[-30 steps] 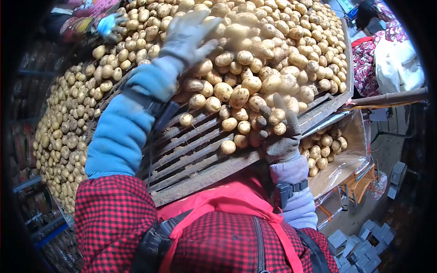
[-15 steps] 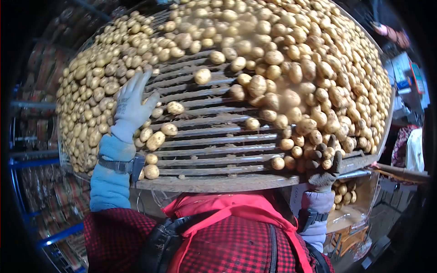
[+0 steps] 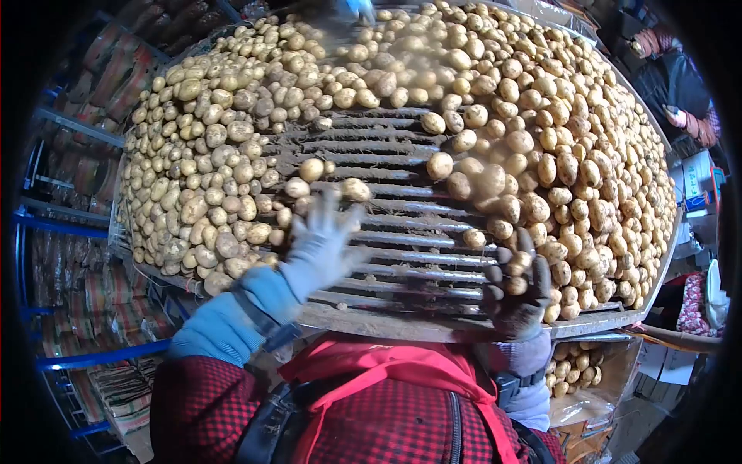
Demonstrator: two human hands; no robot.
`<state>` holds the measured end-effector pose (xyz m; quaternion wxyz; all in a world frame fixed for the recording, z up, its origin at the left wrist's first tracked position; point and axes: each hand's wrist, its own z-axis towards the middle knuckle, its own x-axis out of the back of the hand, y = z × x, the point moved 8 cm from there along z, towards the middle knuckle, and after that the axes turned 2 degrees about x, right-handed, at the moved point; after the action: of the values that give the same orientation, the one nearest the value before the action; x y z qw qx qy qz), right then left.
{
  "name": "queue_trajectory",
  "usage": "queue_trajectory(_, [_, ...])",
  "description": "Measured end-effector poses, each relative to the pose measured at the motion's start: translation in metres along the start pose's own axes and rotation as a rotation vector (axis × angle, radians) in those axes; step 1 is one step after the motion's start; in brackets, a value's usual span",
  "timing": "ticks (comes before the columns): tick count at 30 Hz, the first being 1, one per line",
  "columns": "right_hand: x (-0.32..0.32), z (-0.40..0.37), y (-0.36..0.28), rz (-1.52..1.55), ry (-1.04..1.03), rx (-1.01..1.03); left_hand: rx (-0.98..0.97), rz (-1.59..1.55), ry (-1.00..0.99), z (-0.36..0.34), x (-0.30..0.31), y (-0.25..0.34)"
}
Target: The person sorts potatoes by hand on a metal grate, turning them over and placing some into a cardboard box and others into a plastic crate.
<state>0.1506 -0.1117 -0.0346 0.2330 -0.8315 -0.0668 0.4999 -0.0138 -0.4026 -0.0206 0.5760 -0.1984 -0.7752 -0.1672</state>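
My left hand [image 3: 318,243], in a pale grey work glove, has its fingers spread over the bars of a slatted sorting table [image 3: 402,238]. Its fingertips are close to a few loose potatoes [image 3: 355,190] and are slightly blurred by motion. Near the table's front edge, my right hand [image 3: 519,309] wears a dark, dirty glove. Its fingers curl around two small potatoes [image 3: 517,264]. A dense heap of potatoes [image 3: 587,201] lies right beside that hand. More potatoes [image 3: 201,170] cover the left side of the table.
A wooden front rim [image 3: 402,330] runs between my body and the bars. Below it at the right is a box with potatoes [image 3: 573,367]. A blurred blue-gloved hand [image 3: 357,8] of another person shows at the far edge. Blue metal racks [image 3: 100,356] with stacked sacks stand left.
My left hand has moved right, from the left heap onto the bars. The right hand has come up over the rim and now has two potatoes in its fingers. The camera view has shifted.
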Motion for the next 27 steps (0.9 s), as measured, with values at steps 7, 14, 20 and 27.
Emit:
queue_trajectory(7, [-0.043,0.005,0.071,-0.047,-0.291,-0.242,-0.524,-0.251,0.217,-0.018,0.064,0.055])
queue_trajectory(14, [-0.049,0.007,0.064,-0.050,-0.249,-0.162,-0.384,0.062,0.643,0.049,0.120,-0.030])
queue_trajectory(20, [-0.028,0.020,0.064,-0.148,-0.164,-0.098,-0.121,0.228,-0.153,0.128,0.064,-0.018])
queue_trajectory(27, [-0.040,0.023,0.061,-0.087,-0.232,-0.131,-0.312,0.209,-0.114,0.154,0.042,-0.024])
